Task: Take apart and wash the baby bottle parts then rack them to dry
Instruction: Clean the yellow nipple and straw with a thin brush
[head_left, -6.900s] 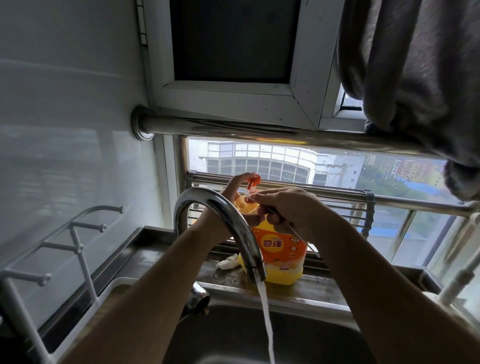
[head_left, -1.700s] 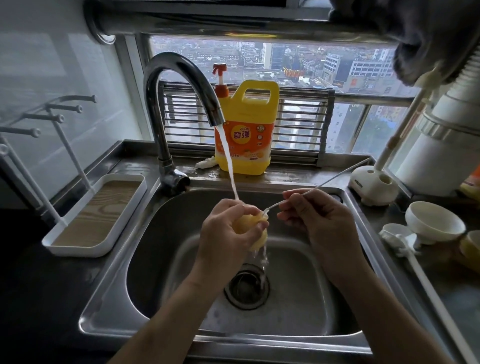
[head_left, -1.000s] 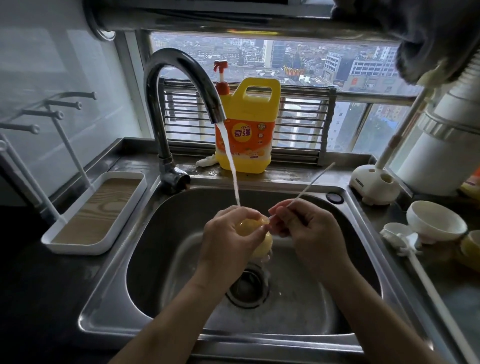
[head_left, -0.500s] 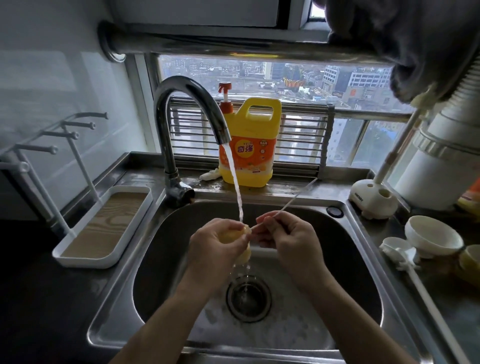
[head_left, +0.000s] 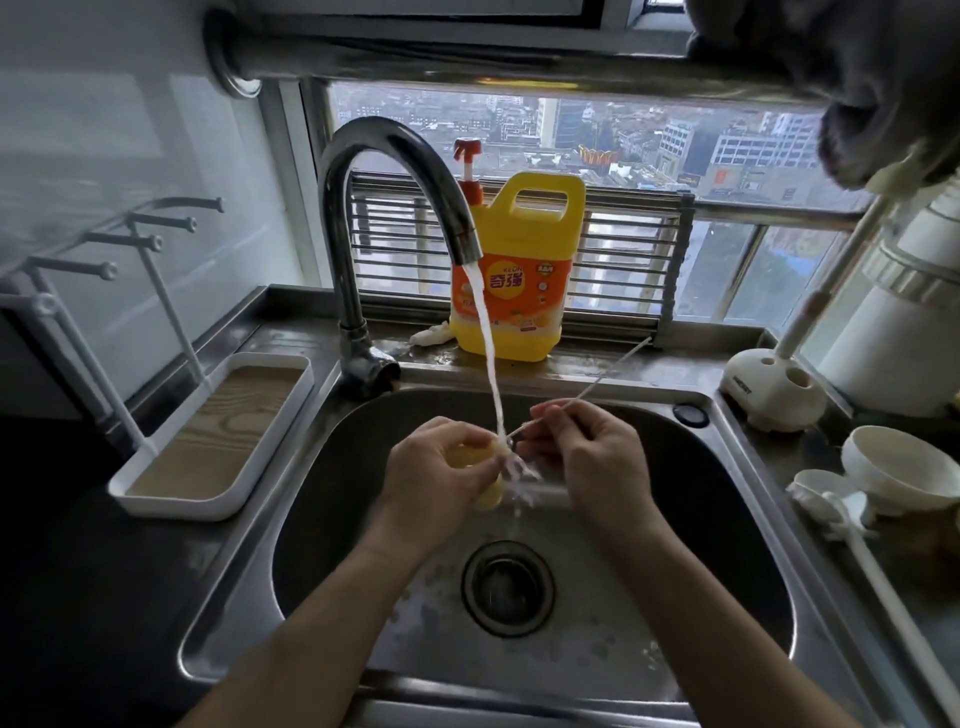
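While water from the faucet (head_left: 395, 208) falls between both hands over the sink (head_left: 727, 519), the left hand (head_left: 436, 475) curls around a yellow bottle part (head_left: 485, 493), and the right hand (head_left: 587, 457) pinches a thin brush (head_left: 597, 384) angled up toward the sill.

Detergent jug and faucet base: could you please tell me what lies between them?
Head view: a small white scrap lies on the ledge between faucet base and detergent jug.
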